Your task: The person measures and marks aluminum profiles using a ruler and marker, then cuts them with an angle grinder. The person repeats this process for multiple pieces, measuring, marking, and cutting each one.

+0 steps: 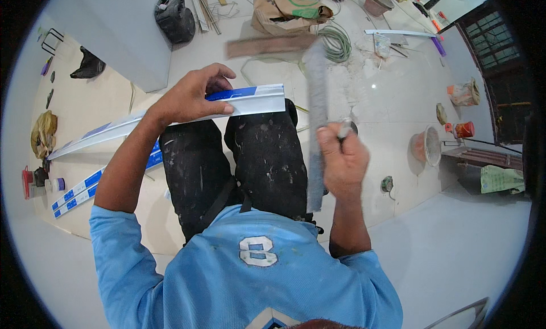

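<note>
My left hand (196,96) grips the right part of a long white trim strip (256,101) with blue film, thumb in front and fingers behind. The strip lies across my dark trousers (267,158) and runs down to the floor at the far left. My right hand (347,164) is closed round the pale handle of a long, flat grey trowel (316,113). The trowel's blade stands nearly upright in view, blurred, just right of the strip's end and apart from it.
Further blue-and-white strips (79,195) lie on the tiled floor at left. Ahead are a brown paper sack (284,13), a wooden board (270,46) and a coiled green hose (335,43). Buckets (426,146) stand at right. A wall corner (136,39) juts in at upper left.
</note>
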